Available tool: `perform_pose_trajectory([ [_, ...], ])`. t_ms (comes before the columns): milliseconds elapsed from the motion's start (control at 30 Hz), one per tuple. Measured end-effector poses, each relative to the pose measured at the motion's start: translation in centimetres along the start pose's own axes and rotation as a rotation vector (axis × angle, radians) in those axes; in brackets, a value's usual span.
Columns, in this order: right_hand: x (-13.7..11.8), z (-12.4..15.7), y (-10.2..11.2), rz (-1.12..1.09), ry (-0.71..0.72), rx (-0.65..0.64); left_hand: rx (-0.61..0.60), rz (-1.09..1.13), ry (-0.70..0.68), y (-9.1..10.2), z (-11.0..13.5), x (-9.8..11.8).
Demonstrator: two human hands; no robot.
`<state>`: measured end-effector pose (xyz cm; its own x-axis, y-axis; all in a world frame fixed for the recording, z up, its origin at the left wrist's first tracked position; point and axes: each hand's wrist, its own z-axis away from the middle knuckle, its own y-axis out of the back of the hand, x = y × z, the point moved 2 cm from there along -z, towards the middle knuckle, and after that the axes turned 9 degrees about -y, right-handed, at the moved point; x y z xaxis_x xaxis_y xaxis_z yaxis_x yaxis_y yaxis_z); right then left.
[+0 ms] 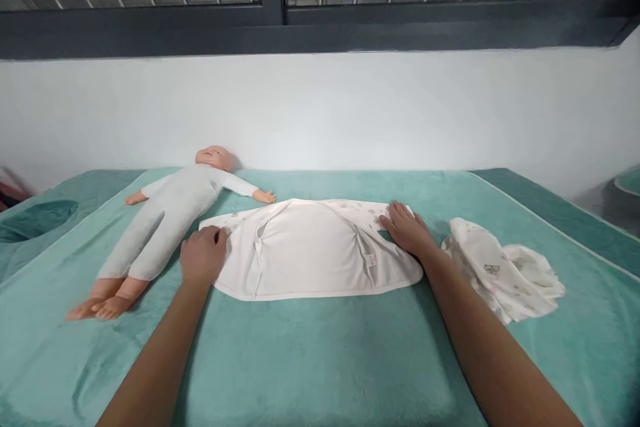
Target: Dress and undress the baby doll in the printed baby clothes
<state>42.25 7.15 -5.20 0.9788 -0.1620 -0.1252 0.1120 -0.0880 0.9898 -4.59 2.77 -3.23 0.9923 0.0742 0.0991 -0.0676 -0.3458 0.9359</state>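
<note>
A white baby shirt [310, 250] with small printed figures on its sleeves lies spread out before me, its plain inner side facing up. At the shirt's left end, my left hand [204, 253] is closed over the sleeve, the fingertips tucked out of sight. My right hand [409, 228] rests flat on the right sleeve with its fingers stretched out. To the left, a baby doll [177, 207] in a pale bodysuit lies on its back, one hand close to the shirt's upper left edge.
A crumpled white printed cloth [505, 273] lies right of my right forearm. Green fabric [320, 360] covers the padded surface, with a round hollow [37, 220] at far left. Behind stands a white wall [320, 110] under a barred window [320, 13].
</note>
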Motion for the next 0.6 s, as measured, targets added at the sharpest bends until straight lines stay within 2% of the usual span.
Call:
perform_pose_trajectory([
  [167, 1.0, -0.1, 0.3, 0.046, -0.083, -0.007, 0.006, 0.015, -0.016, -0.1, 0.0, -0.2],
  [433, 1.6, -0.7, -0.3, 0.061, -0.072, 0.033, 0.061, 0.094, -0.017, -0.1, 0.1, -0.1],
  [533, 1.7, -1.4, 0.3, 0.118, -0.056, -0.012, 0.058, 0.239, -0.02, 0.9, 0.6, -0.3],
  [600, 0.2, -2.1, 1.4, 0.143, -0.053, 0.003, 0.1, 0.333, -0.076, 2.5, 0.7, -1.0],
])
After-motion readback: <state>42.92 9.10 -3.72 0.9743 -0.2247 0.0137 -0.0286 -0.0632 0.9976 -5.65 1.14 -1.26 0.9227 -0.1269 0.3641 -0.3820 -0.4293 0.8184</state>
